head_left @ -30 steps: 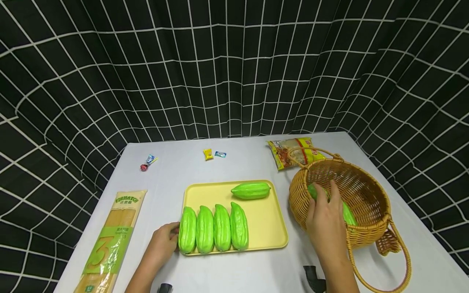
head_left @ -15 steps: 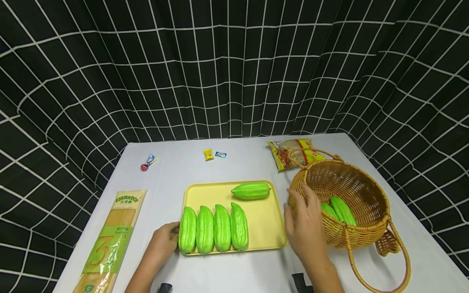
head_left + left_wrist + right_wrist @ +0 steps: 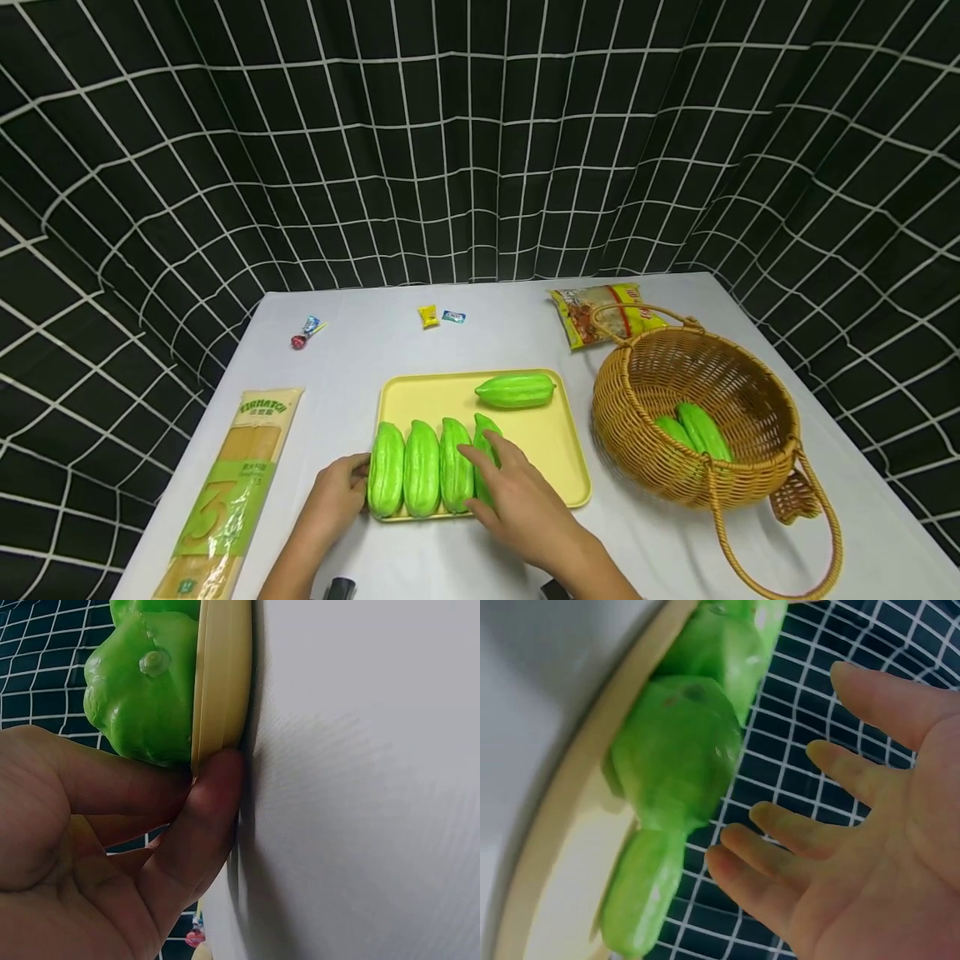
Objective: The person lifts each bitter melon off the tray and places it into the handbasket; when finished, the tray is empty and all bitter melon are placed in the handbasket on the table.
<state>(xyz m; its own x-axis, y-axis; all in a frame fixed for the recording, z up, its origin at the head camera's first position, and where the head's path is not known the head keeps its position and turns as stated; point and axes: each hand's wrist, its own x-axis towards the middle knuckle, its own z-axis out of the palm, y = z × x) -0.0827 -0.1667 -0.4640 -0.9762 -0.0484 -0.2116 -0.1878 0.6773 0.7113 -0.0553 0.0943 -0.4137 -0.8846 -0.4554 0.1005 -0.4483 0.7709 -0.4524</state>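
Observation:
A yellow tray (image 3: 540, 467) holds several green ribbed gourds. Most stand side by side in a row at its left and middle, and one gourd (image 3: 516, 390) lies crosswise near the back edge. My left hand (image 3: 337, 492) pinches the tray's left rim, close by the leftmost gourd (image 3: 386, 471). In the left wrist view, thumb and finger meet at the tray rim (image 3: 225, 675). Above the rightmost gourd (image 3: 483, 429) of the row, my right hand (image 3: 525, 508) hovers with fingers spread and partly hides it. The right wrist view shows a gap between the fingers and the gourd (image 3: 675, 750).
Right of the tray, a wicker basket (image 3: 637, 433) contains two green gourds (image 3: 703, 432); its handle loops toward the front. A yellow snack bag (image 3: 592, 312) lies behind it. Left is a spaghetti pack (image 3: 228, 492). Small candies (image 3: 428, 317) and a lollipop (image 3: 300, 341) lie farther back.
My right hand let go of a gourd inside the basket, came out with nothing in it, and swept left to the row on the tray. The left hand stayed at the tray's rim.

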